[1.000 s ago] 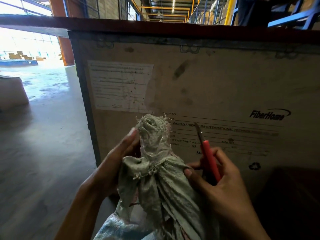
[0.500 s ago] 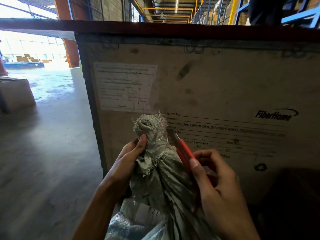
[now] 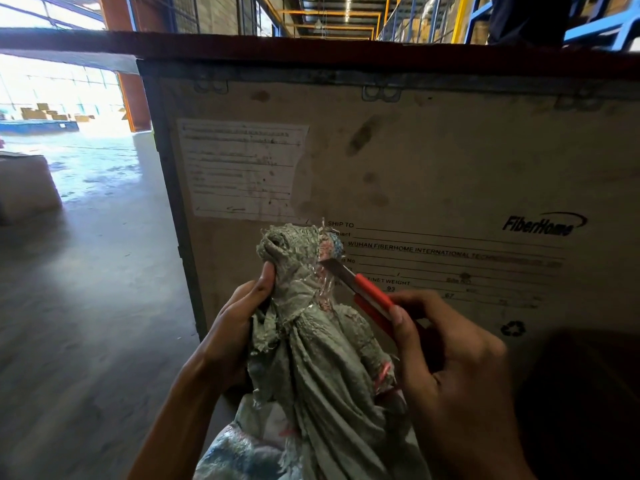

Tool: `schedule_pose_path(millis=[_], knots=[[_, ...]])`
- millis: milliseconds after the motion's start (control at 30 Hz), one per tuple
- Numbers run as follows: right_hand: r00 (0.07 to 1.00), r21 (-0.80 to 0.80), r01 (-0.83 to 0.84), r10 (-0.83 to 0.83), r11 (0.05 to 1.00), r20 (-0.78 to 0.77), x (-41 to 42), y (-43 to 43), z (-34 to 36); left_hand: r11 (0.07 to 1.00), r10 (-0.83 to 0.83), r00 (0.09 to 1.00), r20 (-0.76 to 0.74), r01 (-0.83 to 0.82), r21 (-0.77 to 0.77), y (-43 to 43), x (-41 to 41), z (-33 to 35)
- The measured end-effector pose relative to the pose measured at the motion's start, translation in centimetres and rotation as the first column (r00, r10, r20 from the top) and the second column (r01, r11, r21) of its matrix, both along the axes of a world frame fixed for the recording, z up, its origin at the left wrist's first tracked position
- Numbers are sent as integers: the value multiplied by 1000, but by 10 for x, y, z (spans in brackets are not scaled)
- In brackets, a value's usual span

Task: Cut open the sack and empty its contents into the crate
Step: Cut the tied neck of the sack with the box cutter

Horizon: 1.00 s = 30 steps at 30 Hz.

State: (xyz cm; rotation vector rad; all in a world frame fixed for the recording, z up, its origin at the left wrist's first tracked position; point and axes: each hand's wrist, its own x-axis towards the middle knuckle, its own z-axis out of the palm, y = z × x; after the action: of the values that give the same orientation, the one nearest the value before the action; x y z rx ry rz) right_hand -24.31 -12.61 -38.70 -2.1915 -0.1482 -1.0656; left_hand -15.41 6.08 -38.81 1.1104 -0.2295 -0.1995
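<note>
A worn grey-green woven sack stands in front of me, its neck bunched and bound with clear tape near the top. My left hand grips the neck from the left, thumb pressed just under the knot. My right hand holds a red utility knife, its blade tip touching the taped neck from the right. Behind the sack rises the tall wooden crate with a paper label and "FiberHome" print; its inside is hidden.
The crate's dark red top rim runs above head height across the view. Bare concrete floor spreads to the left, with a cardboard box at the far left. Racking and a person's dark legs show beyond the crate.
The knife swung from upright beside the sack down to the taped neck, and now its blade lies against the tape. My left thumb shifted up under the knot.
</note>
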Motion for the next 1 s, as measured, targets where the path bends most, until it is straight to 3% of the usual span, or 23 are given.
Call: schedule_pose_path(millis=[367,467,600,800,900,1000], knots=[[1000,-15,28,-28,999,-12,2,0,-1,998,-15,996,86,10,58,0,5,-3],[993,187,-24,45,982,-108,4,2,-3,995,70,992,102,-77,66,-4,6,-3],[881,616,-189,409,765,-238,4,13,-5,990,42,999,34,-46,134,-12,2,-6],[956,711,-25,226,703,-189,16,7,-15,994,-35,998,-43,40,104,-11,3,-4],[961,742,-15,213,671,-173,18,-5,-14,990,-38,999,28,33,139,-3,8,-7],[955,712,-29,229,701,-187,21,-14,-16,978,-93,992,79,76,193,-3,5,-8]])
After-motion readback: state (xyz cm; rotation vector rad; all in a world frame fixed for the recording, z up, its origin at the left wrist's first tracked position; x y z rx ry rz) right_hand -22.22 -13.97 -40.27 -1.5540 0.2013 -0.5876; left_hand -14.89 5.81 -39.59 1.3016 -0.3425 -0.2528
